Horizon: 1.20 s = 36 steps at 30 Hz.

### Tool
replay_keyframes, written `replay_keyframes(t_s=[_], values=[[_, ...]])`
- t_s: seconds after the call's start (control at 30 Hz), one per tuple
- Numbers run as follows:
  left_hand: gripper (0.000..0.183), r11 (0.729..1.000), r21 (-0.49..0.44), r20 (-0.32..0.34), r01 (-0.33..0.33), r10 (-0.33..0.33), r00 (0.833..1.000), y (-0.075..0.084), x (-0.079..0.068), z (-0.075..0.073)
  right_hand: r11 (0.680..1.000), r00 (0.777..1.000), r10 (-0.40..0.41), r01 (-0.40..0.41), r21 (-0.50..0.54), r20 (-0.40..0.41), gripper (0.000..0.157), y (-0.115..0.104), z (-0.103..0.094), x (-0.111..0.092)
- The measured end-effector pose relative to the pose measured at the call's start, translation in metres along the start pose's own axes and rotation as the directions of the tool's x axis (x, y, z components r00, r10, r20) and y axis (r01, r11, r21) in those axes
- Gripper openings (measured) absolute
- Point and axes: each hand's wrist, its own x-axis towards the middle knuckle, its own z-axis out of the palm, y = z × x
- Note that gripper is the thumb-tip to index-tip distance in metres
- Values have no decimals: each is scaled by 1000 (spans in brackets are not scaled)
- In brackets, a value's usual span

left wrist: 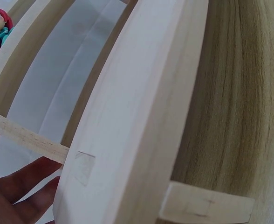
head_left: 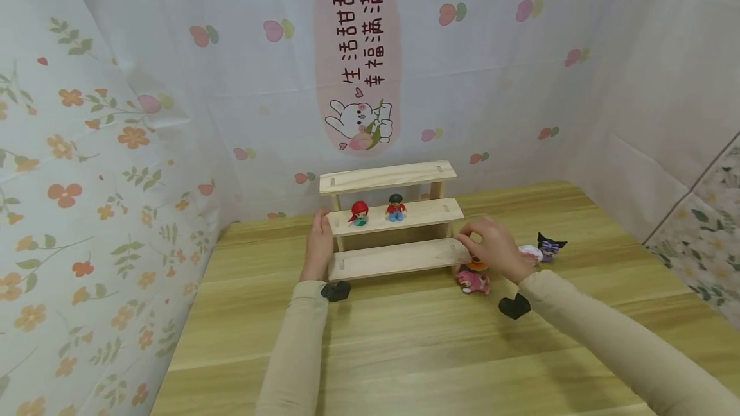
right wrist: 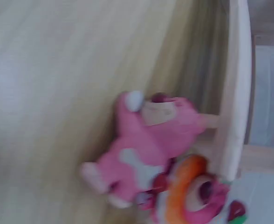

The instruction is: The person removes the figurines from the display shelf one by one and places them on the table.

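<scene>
A three-step wooden display shelf (head_left: pixel 399 257) stands on the table. My left hand (head_left: pixel 318 246) grips its left side by the middle step; in the left wrist view the fingers (left wrist: pixel 25 186) lie against the side upright. The curled right hand (head_left: pixel 494 249) has its fingertips at the right end of the bottom step, holding it there; the right wrist view shows no fingers. A red-haired figurine (head_left: pixel 360 212) and a dark-capped figurine (head_left: pixel 396 207) are on the middle step. Below the right hand, a pink bear figurine (right wrist: pixel 151 140) lies beside another pink bear with an orange ring (right wrist: pixel 188 191).
Right of the right hand, a figurine with a black pointed hood (head_left: pixel 550 247) is next to a partly hidden white-and-pink figurine (head_left: pixel 530 253). The wood-grain table (head_left: pixel 393 352) extends in front. A printed cloth (head_left: pixel 491 82) hangs behind the shelf, and a floral cloth (head_left: pixel 115 210) hangs at left.
</scene>
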Motion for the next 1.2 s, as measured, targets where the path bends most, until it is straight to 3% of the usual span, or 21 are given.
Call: replay_keyframes(t_s=[0.17,0.47,0.83,0.97,1.2], values=[[39,1000,4,-1,8,-8,1000,0,0,0,999,999,-32,32,20,7,9,-7,4,19],[39,1000,-4,5,21,-21,1000,-1,1,1,988,986,-152,155,31,-68,9,-27,12,54],[38,1000,5,-8,16,-16,1000,-5,4,1,972,964,-236,236,-16,-121,10,-35,26,87],[38,1000,-7,-9,14,-14,1000,-5,5,2,974,969,-224,226,8,-102,10,-40,28,96],[37,1000,-12,-8,21,-21,1000,-4,5,2,991,991,-132,132,8,-19,24,-46,33,110]])
